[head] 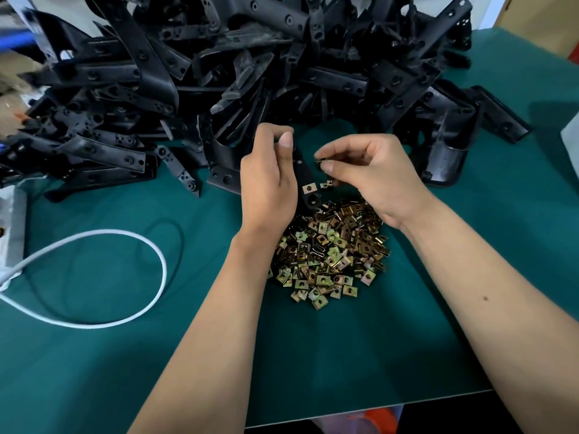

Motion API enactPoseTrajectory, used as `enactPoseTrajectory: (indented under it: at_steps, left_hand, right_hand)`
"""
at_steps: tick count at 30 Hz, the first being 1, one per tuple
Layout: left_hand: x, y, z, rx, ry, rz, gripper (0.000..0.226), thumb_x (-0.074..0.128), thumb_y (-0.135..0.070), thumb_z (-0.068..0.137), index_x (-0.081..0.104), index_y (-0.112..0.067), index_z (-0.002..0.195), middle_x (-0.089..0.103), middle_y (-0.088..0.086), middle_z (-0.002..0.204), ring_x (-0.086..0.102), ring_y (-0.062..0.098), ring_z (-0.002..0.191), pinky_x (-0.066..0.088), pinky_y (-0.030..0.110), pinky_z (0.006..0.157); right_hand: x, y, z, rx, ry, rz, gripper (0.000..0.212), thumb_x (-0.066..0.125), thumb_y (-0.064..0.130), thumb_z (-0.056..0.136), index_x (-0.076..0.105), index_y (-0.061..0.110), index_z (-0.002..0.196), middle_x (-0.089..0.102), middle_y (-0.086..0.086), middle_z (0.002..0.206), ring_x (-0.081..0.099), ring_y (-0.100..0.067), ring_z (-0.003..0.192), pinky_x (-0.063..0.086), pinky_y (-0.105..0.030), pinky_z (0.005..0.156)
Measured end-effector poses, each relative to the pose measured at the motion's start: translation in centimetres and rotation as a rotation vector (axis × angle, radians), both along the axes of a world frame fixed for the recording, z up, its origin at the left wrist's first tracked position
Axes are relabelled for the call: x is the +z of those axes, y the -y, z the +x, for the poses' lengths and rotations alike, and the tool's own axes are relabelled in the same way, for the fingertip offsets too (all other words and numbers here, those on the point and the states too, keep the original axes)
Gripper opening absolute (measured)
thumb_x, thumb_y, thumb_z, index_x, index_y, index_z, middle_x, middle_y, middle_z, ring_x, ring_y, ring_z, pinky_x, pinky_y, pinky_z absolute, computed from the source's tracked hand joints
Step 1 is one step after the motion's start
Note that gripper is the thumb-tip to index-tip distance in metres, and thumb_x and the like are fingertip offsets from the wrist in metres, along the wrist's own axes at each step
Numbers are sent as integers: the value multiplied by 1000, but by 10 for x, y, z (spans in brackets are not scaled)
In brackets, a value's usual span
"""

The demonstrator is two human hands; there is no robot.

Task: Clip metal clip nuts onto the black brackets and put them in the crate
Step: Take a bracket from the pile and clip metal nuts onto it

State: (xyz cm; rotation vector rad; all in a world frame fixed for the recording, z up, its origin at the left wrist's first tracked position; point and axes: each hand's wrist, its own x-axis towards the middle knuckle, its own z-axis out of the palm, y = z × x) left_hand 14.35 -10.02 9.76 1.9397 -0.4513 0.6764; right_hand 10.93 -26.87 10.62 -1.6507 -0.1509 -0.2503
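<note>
Green matting covers the bench (407,355), and most of the job looks still ahead. The left hand (269,180) is curled round a black bracket (305,180), holding it upright near the middle of the bench; one clip nut (308,188) already sits on its lower end. The right hand (372,173) pinches another clip nut (320,162) between thumb and fingertips, just beside the bracket and not yet on it. Below the hands lies a heap of loose clip nuts (329,255), brassy, square, each with a hole. Along the far edge sprawls a big pile of brackets (250,67), matte black, long, with bolt holes, seemingly all unfitted. No crate is in sight. A white cable (125,239) loops toward the left edge.
</note>
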Motion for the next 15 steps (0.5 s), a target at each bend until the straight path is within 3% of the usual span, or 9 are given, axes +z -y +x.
enactPoseTrajectory:
  at_steps: [7,15]
  left_hand:
    - [0,0,0,-2,-33,12,31,39,-25,112,63,-6,111,64,6,73,51,19,60,36,33,52]
    - [0,0,0,-23,-47,5,30,40,-25,112,63,-6,111,66,10,75,53,25,65,38,36,55]
  right_hand:
    - [-1,-8,-2,-21,34,81,13,73,2,92,79,12,99,75,2,82,67,-7,77,55,-22,64]
    - [-2,-12,-1,-42,60,49,14,75,7,92,82,18,98,79,-2,89,69,-9,82,57,-22,71]
